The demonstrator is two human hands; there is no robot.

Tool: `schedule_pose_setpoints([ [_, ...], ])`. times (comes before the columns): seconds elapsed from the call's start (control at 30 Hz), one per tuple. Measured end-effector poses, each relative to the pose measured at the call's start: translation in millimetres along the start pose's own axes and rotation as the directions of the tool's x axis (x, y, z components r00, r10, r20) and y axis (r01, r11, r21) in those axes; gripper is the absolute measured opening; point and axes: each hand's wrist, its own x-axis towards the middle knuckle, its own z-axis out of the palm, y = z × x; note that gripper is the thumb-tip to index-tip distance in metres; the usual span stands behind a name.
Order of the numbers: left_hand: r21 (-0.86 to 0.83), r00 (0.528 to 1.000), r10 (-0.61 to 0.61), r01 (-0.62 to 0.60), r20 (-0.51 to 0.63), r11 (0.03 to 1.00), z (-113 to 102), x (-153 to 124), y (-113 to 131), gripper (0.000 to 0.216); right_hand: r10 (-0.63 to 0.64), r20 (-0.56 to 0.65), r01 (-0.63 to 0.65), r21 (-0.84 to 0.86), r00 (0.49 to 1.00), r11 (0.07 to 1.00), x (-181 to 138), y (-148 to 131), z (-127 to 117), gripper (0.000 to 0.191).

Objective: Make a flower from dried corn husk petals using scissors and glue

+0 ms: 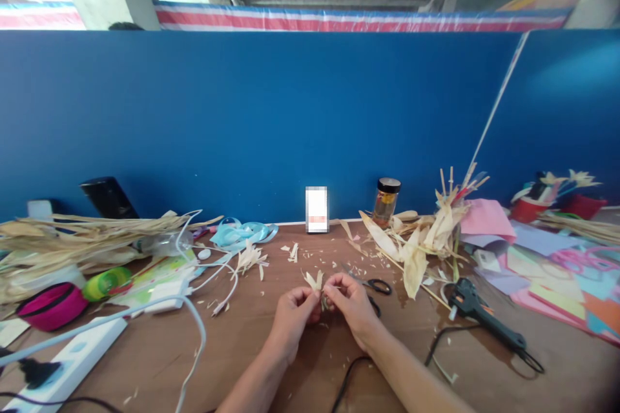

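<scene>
Between my two hands is a small flower of pale dried corn husk [314,280], its pointed petals standing up above the fingertips. My left hand [295,313] pinches it low on its left side. My right hand [352,308] meets it from the right, thumb and fingers pressed together at its edge; the exact grip point is partly hidden. Just behind the right hand lie scissors [380,286] with black handles, partly covered by that hand. Small husk scraps [356,262] are scattered around.
Right: glue gun [484,316], husk bundle [421,245], jar [386,203] and coloured paper [547,284]. Left: husk strips [97,232], blue ribbon [242,232], cut husk pieces [250,258], a power strip [80,358] and white cables [201,322]. A blue partition [271,116] stands behind.
</scene>
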Motion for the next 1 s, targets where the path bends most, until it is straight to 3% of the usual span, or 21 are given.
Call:
schedule_pose_setpoints([
  [0.3,-0.021,0.994,0.032,-0.034,-0.106,0.999,-3.7,3.4,-2.0,0.031,-0.015,-0.011,0.014,-0.031,1.0,0.999,-1.6,-7.2,-2.1,0.02],
  [0.67,0.007,0.999,-0.006,0.006,-0.039,1.0,-1.0,0.6,-0.6,0.028,-0.011,0.044,0.015,-0.084,0.999,0.996,-1.7,-7.4,-3.9,0.014],
  [0.83,0.061,0.999,0.025,-0.023,-0.034,0.998,-0.9,1.0,-1.1,0.03,-0.105,0.17,0.148,-0.267,0.98,0.952,-2.5,-18.2,-10.1,0.007],
  [1.0,0.08,0.999,0.032,-0.033,0.01,0.996,-0.6,1.3,-2.6,0.03,-0.16,0.233,0.238,-0.357,0.959,0.903,-6.2,-21.0,-9.8,0.02],
])
